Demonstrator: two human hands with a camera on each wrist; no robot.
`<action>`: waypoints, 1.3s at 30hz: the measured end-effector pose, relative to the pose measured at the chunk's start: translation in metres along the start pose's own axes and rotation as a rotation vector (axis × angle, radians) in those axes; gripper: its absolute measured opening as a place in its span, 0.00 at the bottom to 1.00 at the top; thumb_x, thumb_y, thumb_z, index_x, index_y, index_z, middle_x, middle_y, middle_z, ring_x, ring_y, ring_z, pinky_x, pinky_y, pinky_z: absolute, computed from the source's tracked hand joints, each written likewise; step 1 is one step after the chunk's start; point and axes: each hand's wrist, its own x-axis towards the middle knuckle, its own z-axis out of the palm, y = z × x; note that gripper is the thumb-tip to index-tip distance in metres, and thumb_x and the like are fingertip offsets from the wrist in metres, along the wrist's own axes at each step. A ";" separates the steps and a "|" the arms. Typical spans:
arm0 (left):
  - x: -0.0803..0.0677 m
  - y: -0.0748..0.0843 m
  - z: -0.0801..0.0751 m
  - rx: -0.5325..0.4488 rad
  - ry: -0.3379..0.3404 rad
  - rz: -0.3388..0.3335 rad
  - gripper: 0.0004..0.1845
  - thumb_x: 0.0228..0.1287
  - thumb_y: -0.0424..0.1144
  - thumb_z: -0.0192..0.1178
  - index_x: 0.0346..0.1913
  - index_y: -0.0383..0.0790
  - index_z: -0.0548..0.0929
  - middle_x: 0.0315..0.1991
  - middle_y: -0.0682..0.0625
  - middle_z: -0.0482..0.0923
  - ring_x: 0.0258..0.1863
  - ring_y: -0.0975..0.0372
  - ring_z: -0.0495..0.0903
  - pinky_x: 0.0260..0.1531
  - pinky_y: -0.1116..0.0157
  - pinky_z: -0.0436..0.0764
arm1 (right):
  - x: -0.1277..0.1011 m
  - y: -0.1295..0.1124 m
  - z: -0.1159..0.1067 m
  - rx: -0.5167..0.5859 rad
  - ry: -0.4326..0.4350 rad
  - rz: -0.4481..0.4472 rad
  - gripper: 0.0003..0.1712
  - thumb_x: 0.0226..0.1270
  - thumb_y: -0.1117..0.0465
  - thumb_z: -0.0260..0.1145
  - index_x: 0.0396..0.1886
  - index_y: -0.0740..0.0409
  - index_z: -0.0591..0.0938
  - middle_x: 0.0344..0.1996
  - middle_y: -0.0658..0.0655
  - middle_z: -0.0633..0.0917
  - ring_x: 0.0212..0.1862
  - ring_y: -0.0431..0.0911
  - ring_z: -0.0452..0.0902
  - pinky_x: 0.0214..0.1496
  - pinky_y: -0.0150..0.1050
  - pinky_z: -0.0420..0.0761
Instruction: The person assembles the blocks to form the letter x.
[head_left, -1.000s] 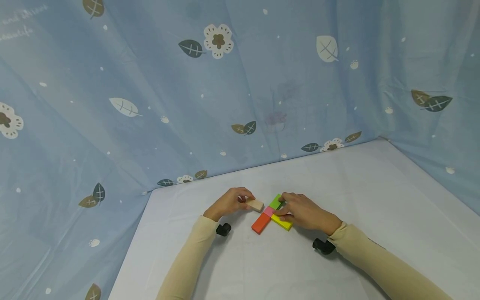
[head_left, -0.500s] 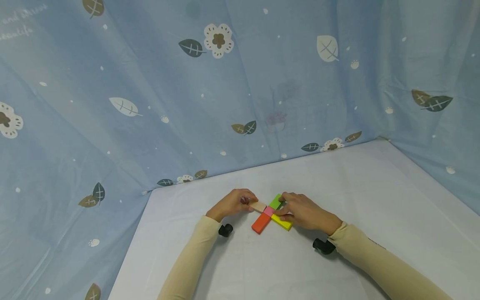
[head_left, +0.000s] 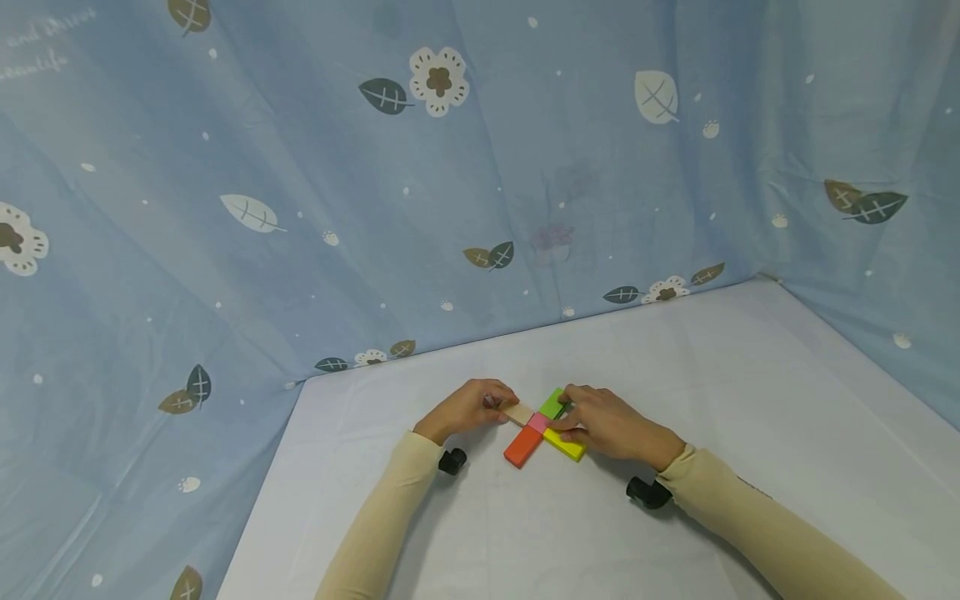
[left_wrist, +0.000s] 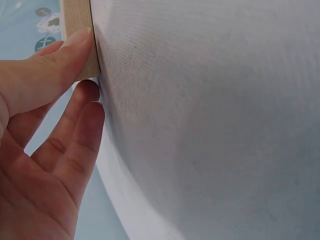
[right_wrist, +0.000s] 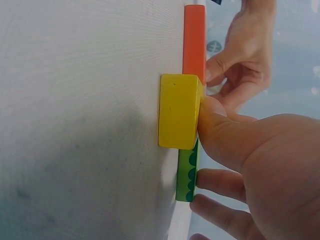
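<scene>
My left hand pinches a plain wooden block between thumb and fingers; the left wrist view shows the thumb lying along the block. The block's far end meets a small pink block on the table. Around the pink block lie a red-orange block, a yellow block and a green block, forming a cross with the wooden one. My right hand rests over the right side of this cross. Its thumb touches the yellow block, and other fingertips lie against the green block.
A white cloth covers the table. Behind it and at both sides hangs a blue curtain printed with leaves and flowers. Black wrist cameras sit under the left and right wrists.
The left hand has moved slightly right, bringing the wooden block from a gap away down flat against the pink block. The right hand and the coloured blocks have stayed in place.
</scene>
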 end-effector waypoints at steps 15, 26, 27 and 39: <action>0.002 0.001 0.002 0.007 0.004 -0.010 0.17 0.65 0.28 0.69 0.57 0.38 0.88 0.58 0.45 0.86 0.54 0.56 0.82 0.52 0.67 0.81 | -0.001 -0.002 -0.002 -0.003 0.002 -0.005 0.16 0.66 0.55 0.75 0.53 0.45 0.91 0.53 0.58 0.83 0.53 0.51 0.79 0.50 0.46 0.79; 0.004 -0.001 0.004 0.026 0.008 -0.009 0.17 0.66 0.29 0.69 0.57 0.38 0.88 0.58 0.46 0.86 0.55 0.56 0.82 0.53 0.64 0.82 | 0.000 -0.003 -0.002 -0.005 0.030 -0.029 0.15 0.65 0.57 0.76 0.52 0.46 0.91 0.51 0.58 0.84 0.51 0.51 0.80 0.46 0.44 0.79; 0.005 0.000 0.004 0.026 0.008 -0.009 0.17 0.65 0.29 0.69 0.57 0.38 0.88 0.58 0.46 0.86 0.56 0.56 0.82 0.53 0.65 0.82 | 0.000 -0.003 -0.002 -0.001 0.027 -0.025 0.15 0.65 0.56 0.75 0.52 0.46 0.91 0.51 0.58 0.84 0.52 0.51 0.80 0.47 0.44 0.79; 0.003 0.001 0.004 0.022 0.015 -0.021 0.17 0.65 0.30 0.70 0.56 0.39 0.88 0.58 0.46 0.86 0.56 0.57 0.83 0.55 0.64 0.82 | -0.001 -0.002 -0.002 0.006 0.009 -0.012 0.16 0.66 0.57 0.75 0.53 0.47 0.91 0.52 0.58 0.83 0.52 0.50 0.80 0.48 0.43 0.80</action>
